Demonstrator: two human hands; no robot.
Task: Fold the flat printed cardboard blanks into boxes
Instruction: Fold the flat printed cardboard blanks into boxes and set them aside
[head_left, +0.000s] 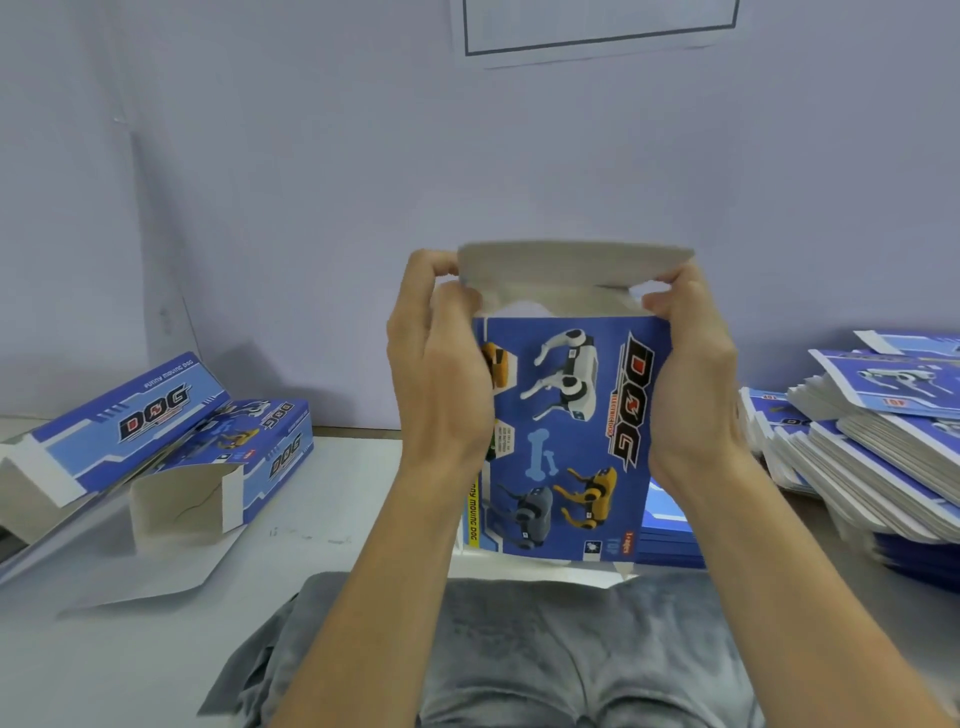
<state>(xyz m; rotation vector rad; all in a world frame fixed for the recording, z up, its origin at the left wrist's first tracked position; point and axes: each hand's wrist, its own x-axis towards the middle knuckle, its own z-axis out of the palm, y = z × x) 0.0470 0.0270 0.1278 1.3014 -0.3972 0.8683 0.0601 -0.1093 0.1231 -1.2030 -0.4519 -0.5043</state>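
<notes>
I hold a blue printed box (566, 431) upright in front of me, its face showing robot dogs and the word DOG. My left hand (441, 364) grips its left side, fingers curled near the top corner. My right hand (696, 374) grips the right side, fingers curled over the top edge. The grey inner side of the top flap (574, 260) arches over the open top between my fingertips. The box's lower flap hangs near the table edge.
On the white table (322, 499), two folded blue boxes (249, 447) lie at the left with open end flaps. A tall, slumping stack of flat blanks (872, 447) fills the right side. A lower pile of blanks (670, 535) sits behind the held box. A pale wall stands behind.
</notes>
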